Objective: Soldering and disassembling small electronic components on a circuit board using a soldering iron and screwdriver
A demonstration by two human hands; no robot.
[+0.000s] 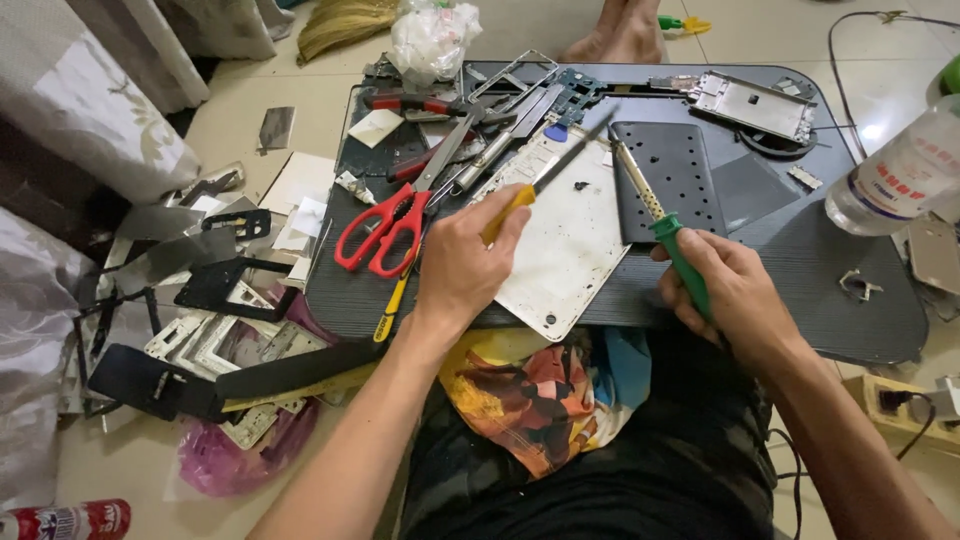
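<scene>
My left hand (pixel 462 262) grips a yellow-handled screwdriver (pixel 547 180) whose dark shaft points up and to the right over a white metal back plate (pixel 570 245). My right hand (pixel 735 295) is closed on a green-handled soldering iron (pixel 660 222), its tip raised toward the plate's upper right corner. The plate lies on a dark low table (pixel 800 270) in front of me. A small dark screw or speck (pixel 580 185) sits on the plate near the screwdriver shaft.
Red-handled scissors (pixel 385 230), pliers (pixel 420 103) and metal strips crowd the table's left. A black perforated mat (pixel 680 175), a silver device frame (pixel 755 105) and a plastic bottle (pixel 900 175) lie right. Broken frames and parts (pixel 200 300) litter the floor left. Someone's foot (pixel 625 35) rests beyond.
</scene>
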